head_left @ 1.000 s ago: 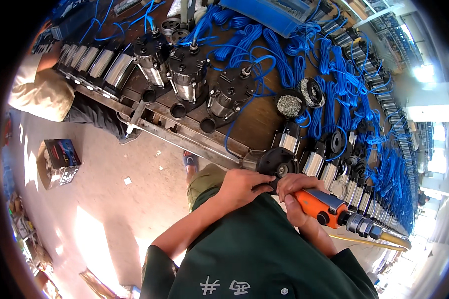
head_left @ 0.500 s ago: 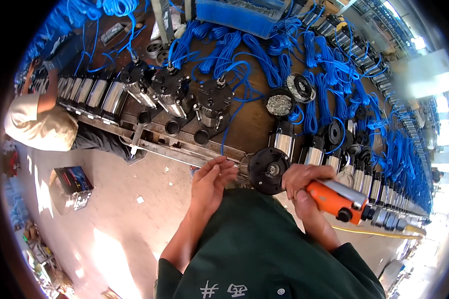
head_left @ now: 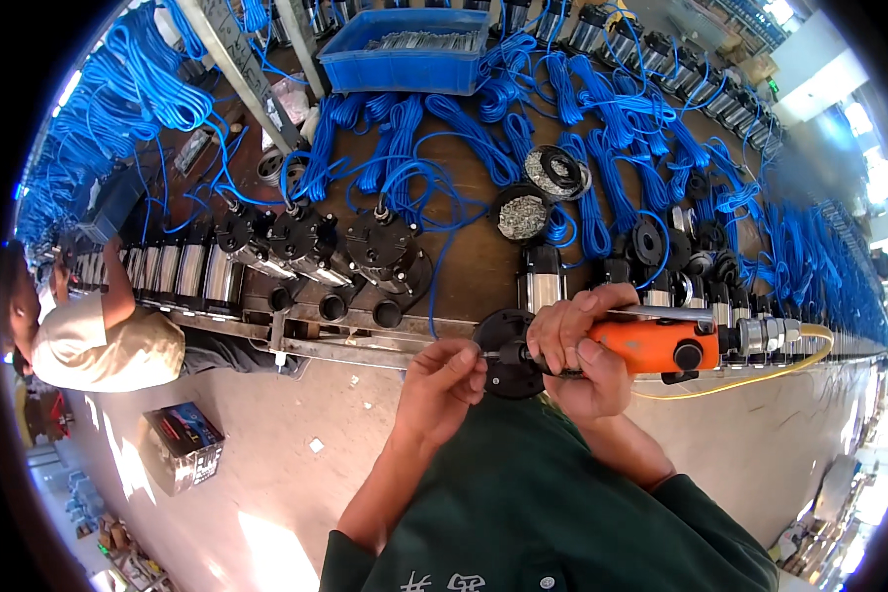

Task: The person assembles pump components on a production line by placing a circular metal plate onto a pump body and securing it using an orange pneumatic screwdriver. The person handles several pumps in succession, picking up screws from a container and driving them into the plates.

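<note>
My right hand (head_left: 584,347) is wrapped round an orange air screwdriver (head_left: 651,347), which lies level and points left. A yellow hose (head_left: 821,345) runs from its back end. My left hand (head_left: 438,391) is closed in a pinch at the driver's front end; a thin metal bit or fastener shows by its fingertips, too small to name. Below both hands is a black round flange (head_left: 504,383), partly covered by them and the driver. Farther left, three black-topped metal pump motors (head_left: 383,247) with blue cables lean on the bench's edge.
Two round dishes of small metal fasteners (head_left: 523,217) stand beyond the driver. Bundles of blue cable (head_left: 395,148) and a blue bin (head_left: 335,71) lie farther back. Steel cylinders (head_left: 545,288) line the bench edge. At left a co-worker (head_left: 118,345) sits near a box (head_left: 183,446) on the floor.
My right hand has brought the driver left and levelled it over the flange. My left hand, earlier apart with loosely curled fingers, now pinches at the driver's front end. The view has shifted.
</note>
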`<state>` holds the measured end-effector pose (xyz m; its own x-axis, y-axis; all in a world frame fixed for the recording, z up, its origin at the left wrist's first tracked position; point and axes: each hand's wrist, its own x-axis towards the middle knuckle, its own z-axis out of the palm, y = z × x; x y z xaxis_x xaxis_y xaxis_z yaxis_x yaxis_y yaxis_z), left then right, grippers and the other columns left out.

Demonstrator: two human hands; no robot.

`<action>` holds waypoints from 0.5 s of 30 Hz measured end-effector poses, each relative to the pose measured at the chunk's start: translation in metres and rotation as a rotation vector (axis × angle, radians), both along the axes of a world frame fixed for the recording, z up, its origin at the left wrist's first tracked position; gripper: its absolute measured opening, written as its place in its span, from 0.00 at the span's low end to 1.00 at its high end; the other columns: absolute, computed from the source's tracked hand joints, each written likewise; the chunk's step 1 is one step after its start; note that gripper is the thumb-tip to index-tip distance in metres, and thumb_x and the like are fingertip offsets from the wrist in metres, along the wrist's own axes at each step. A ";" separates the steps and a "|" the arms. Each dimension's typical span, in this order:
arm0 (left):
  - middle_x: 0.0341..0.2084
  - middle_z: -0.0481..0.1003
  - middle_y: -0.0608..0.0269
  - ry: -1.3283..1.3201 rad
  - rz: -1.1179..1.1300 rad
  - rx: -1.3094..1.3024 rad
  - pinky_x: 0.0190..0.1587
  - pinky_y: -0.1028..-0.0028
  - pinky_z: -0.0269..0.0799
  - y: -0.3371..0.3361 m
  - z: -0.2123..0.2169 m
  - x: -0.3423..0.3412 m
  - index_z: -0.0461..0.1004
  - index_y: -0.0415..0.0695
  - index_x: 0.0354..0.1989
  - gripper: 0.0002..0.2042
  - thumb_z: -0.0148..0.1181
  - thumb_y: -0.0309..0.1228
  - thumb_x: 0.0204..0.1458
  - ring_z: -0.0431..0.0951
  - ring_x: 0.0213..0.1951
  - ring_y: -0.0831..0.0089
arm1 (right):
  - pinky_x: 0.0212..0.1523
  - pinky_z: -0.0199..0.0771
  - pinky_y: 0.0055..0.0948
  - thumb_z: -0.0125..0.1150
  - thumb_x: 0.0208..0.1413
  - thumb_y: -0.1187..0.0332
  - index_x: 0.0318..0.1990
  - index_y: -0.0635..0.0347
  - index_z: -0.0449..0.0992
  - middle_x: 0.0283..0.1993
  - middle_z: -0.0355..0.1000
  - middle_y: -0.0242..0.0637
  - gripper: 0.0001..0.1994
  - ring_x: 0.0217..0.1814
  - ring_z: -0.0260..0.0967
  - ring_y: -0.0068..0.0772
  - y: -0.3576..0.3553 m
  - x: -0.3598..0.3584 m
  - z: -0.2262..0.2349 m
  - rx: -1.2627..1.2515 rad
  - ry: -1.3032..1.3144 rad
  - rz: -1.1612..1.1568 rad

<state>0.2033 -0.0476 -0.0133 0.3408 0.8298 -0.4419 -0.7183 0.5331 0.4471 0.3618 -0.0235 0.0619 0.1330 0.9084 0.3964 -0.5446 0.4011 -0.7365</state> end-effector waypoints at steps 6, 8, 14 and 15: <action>0.24 0.75 0.62 0.142 -0.075 0.043 0.22 0.80 0.64 0.011 0.009 0.008 0.74 0.40 0.35 0.05 0.62 0.29 0.56 0.70 0.20 0.77 | 0.27 0.66 0.28 0.52 0.53 0.67 0.46 0.60 0.61 0.21 0.56 0.28 0.15 0.20 0.57 0.23 0.003 0.010 -0.003 0.012 0.012 -0.030; 0.22 0.73 0.64 0.139 -0.124 0.066 0.20 0.81 0.62 0.017 0.009 0.008 0.74 0.40 0.35 0.06 0.61 0.30 0.57 0.68 0.18 0.78 | 0.27 0.66 0.28 0.51 0.53 0.67 0.46 0.60 0.61 0.21 0.55 0.28 0.15 0.19 0.57 0.23 0.007 0.013 -0.003 0.028 0.034 -0.015; 0.17 0.68 0.67 0.065 -0.150 -0.013 0.16 0.82 0.51 0.040 0.009 0.020 0.73 0.40 0.32 0.10 0.57 0.35 0.61 0.59 0.13 0.82 | 0.28 0.65 0.31 0.53 0.53 0.67 0.47 0.59 0.61 0.21 0.55 0.28 0.15 0.20 0.56 0.23 0.016 0.013 -0.010 0.090 -0.026 -0.107; 0.17 0.68 0.67 0.039 -0.142 -0.022 0.16 0.82 0.50 0.043 0.009 0.023 0.73 0.40 0.31 0.11 0.57 0.35 0.61 0.59 0.13 0.82 | 0.28 0.65 0.31 0.54 0.53 0.67 0.47 0.59 0.61 0.21 0.55 0.28 0.15 0.20 0.56 0.23 0.017 0.013 -0.011 0.109 -0.043 -0.130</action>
<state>0.2258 -0.0051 -0.0040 0.4363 0.7646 -0.4743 -0.6171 0.6379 0.4607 0.3743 -0.0063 0.0512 0.2277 0.8357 0.4997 -0.4515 0.5453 -0.7062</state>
